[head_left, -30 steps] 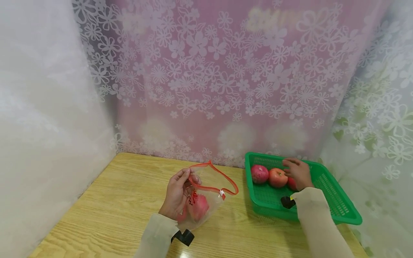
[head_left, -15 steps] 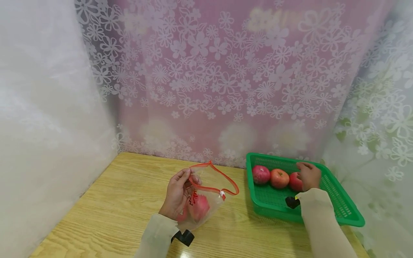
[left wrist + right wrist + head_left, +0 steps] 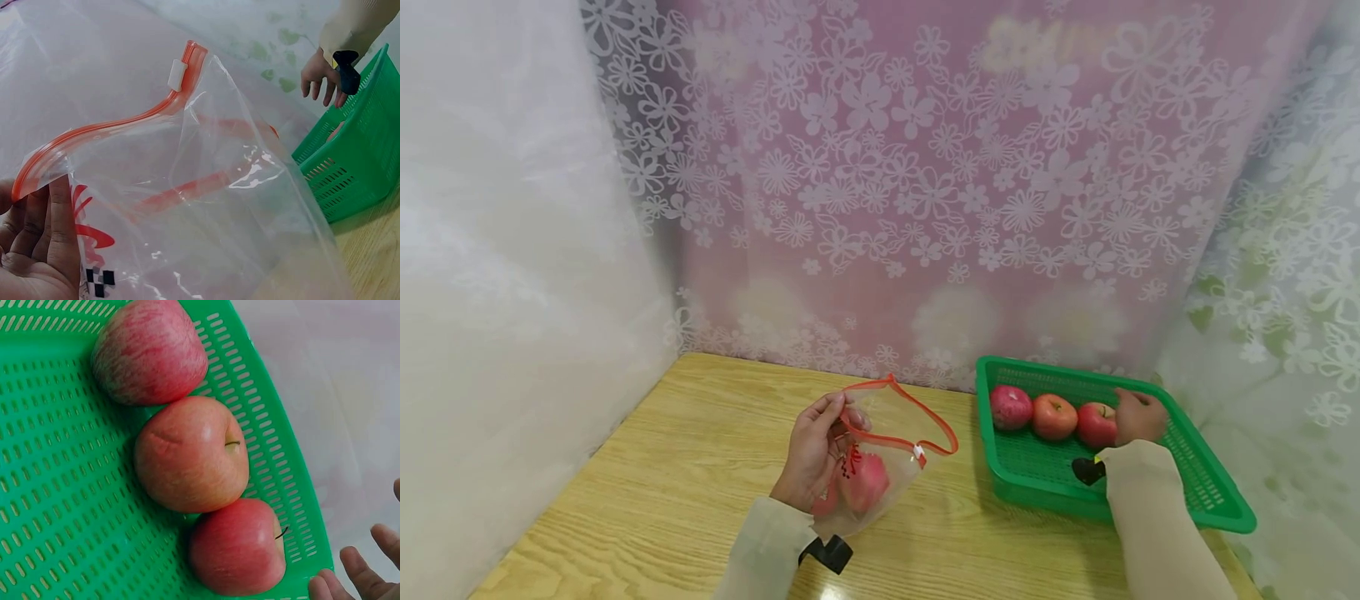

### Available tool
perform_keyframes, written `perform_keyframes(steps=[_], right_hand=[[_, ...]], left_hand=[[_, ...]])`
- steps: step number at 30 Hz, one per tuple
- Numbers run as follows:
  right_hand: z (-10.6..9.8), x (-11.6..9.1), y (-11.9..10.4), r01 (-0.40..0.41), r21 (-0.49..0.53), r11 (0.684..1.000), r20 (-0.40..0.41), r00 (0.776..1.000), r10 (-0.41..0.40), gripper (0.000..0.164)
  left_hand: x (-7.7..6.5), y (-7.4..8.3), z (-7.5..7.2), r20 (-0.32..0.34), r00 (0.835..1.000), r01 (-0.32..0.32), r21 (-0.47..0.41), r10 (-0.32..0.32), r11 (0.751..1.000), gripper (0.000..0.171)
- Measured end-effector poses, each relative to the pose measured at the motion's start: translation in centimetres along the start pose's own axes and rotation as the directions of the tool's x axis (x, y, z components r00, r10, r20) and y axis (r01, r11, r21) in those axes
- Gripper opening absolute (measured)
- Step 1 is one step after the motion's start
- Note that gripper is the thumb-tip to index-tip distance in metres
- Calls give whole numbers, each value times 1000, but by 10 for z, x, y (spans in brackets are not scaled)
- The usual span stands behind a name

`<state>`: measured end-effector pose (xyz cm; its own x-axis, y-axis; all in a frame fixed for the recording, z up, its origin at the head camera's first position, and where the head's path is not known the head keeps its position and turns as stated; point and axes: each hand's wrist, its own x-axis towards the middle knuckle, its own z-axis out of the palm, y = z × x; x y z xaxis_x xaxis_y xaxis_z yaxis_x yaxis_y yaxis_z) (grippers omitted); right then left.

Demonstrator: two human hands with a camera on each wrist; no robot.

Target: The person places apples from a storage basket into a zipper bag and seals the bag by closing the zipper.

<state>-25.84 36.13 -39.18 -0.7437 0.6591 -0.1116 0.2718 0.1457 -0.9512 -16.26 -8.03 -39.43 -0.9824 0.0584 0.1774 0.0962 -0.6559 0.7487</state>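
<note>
My left hand [image 3: 812,450] pinches the rim of a clear zip bag [image 3: 187,231] between thumb and fingers. The bag's orange zip edge gapes, with a white slider [image 3: 177,75] on it. A reddish apple [image 3: 865,483] shows through the plastic, and another pinkish shape lies beside it, partly hidden. Over the green basket [image 3: 1052,479], my right hand [image 3: 1138,417] hovers by the rightmost red apple [image 3: 240,547]. Its fingers [image 3: 359,569] are spread and stay apart from that apple in the right wrist view. An orange-red apple [image 3: 190,456] and a streaked pink-red apple [image 3: 150,353] complete the row.
The bag and basket are on a wooden table [image 3: 647,467]. A pink flowered curtain [image 3: 880,208] hangs behind, with pale sheeting [image 3: 527,292] on the left and a flowered sheet [image 3: 1285,333] close to the basket's right side.
My right hand has moved rightward and slightly down along the apples, uncovering the middle one and then most of the rightmost one. The left hand and bag have stayed nearly still.
</note>
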Motion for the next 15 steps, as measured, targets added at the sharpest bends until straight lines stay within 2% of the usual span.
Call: perform_keyframes(steps=[7, 15], right_hand=[[-5, 9, 8, -35, -40, 999, 2, 999, 35, 70], [-5, 9, 9, -58, -67, 996, -10, 998, 57, 70]], left_hand=[[0, 0, -2, 31, 999, -7, 0, 7, 1000, 18], [1, 0, -4, 49, 999, -11, 2, 11, 1000, 18]])
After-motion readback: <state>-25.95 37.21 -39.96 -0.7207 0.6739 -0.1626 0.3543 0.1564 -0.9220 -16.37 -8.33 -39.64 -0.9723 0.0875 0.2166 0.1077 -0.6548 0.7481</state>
